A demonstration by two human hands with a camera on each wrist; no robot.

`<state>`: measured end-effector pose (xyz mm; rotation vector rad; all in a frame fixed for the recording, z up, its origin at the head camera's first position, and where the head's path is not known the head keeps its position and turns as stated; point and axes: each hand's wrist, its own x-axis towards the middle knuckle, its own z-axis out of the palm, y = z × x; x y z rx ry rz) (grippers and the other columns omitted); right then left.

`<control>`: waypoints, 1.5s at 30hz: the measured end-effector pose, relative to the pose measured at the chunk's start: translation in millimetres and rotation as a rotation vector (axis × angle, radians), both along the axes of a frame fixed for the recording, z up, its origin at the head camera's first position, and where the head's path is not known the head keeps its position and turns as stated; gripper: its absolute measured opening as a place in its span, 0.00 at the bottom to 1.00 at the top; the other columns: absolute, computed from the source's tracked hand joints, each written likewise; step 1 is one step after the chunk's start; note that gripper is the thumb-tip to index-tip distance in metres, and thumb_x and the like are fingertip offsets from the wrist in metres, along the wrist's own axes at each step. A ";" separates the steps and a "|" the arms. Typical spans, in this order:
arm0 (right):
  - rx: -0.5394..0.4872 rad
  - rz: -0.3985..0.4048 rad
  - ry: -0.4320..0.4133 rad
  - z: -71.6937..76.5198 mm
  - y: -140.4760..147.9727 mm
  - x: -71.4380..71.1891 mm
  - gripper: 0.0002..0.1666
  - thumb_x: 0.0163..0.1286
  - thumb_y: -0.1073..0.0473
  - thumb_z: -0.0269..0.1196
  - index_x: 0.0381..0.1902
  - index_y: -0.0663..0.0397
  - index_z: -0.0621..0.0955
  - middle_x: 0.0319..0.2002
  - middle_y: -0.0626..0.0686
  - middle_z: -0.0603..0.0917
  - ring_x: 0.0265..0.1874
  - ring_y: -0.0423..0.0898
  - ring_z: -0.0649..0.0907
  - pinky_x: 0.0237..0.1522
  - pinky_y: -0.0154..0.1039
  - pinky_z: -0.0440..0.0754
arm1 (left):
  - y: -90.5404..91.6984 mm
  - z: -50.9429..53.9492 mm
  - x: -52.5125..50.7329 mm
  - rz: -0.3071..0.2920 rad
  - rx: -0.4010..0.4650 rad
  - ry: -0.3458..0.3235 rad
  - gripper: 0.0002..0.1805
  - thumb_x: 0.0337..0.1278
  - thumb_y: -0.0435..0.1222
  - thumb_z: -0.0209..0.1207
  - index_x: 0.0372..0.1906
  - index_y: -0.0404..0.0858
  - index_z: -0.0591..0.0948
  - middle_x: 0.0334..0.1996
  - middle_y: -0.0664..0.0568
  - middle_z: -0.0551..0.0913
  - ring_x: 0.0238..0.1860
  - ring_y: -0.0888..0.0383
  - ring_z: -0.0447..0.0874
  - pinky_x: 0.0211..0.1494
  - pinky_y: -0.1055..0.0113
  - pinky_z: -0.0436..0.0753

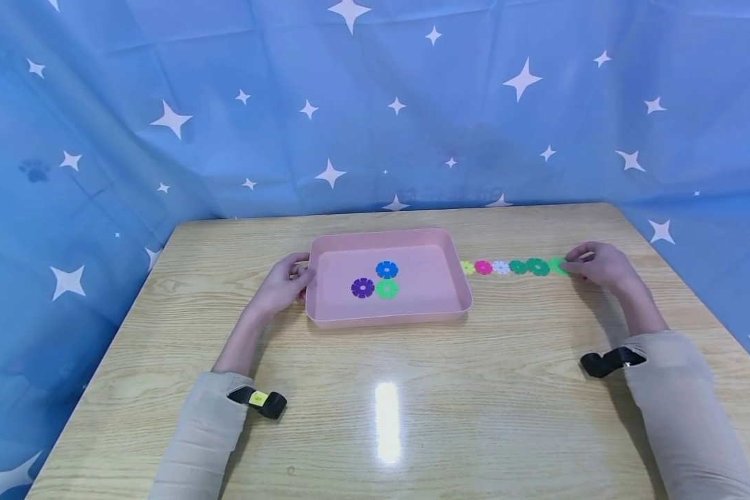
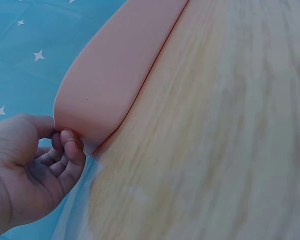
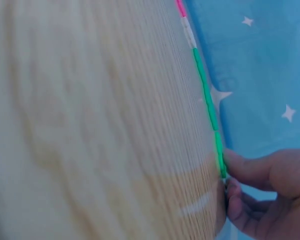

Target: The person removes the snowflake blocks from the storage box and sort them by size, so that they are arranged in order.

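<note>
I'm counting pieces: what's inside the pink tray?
Inside the pink tray lie a blue disc, a purple disc and a light green disc. Whatever is directly beneath the discs is covered and cannot be seen.

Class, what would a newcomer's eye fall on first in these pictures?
First, the pink tray on the wooden table, holding three flower-shaped discs, its left end held by the left hand. Then the row of coloured discs right of it, ending at the right hand. Behind hangs the starry blue cloth.

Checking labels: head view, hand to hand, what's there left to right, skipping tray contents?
Left hand, pink tray, yellow disc, magenta disc, white disc, smaller dark green disc, larger dark green disc, light green disc, right hand.
</note>
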<state>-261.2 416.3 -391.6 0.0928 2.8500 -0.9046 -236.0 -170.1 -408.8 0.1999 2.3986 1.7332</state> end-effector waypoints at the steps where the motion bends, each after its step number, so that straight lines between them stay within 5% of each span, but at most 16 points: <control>1: -0.002 0.001 0.000 0.2 -0.3 0.4 0.30 0.75 0.47 0.62 0.56 0.71 0.74 0.46 0.70 0.79 0.32 0.49 0.81 0.31 0.42 0.79 | -0.1 0.2 0.2 -0.001 -0.002 0.001 0.29 0.76 0.31 0.51 0.75 0.26 0.60 0.33 0.45 0.73 0.27 0.60 0.74 0.30 0.69 0.79; 21: -0.053 0.033 0.154 17.3 -31.8 2.7 0.32 0.79 0.46 0.55 0.62 0.70 0.73 0.49 0.71 0.77 0.32 0.49 0.83 0.32 0.42 0.82 | -0.6 0.7 0.5 -0.006 -0.020 -0.002 0.29 0.77 0.33 0.50 0.75 0.28 0.60 0.35 0.43 0.75 0.28 0.59 0.75 0.32 0.67 0.81; 32: -0.128 0.131 0.211 28.9 -83.7 -3.3 0.27 0.78 0.48 0.58 0.60 0.66 0.75 0.48 0.69 0.80 0.38 0.58 0.84 0.35 0.39 0.83 | -0.2 1.6 1.0 0.000 -0.011 0.000 0.29 0.77 0.32 0.51 0.75 0.26 0.59 0.34 0.43 0.74 0.27 0.59 0.75 0.31 0.68 0.81; 45: -0.159 0.266 0.223 38.8 -159.1 -2.5 0.22 0.77 0.52 0.59 0.58 0.63 0.78 0.45 0.62 0.83 0.41 0.60 0.84 0.41 0.46 0.83 | -0.3 2.8 1.2 0.002 -0.010 -0.013 0.29 0.77 0.32 0.51 0.75 0.27 0.59 0.35 0.43 0.73 0.27 0.59 0.75 0.31 0.69 0.80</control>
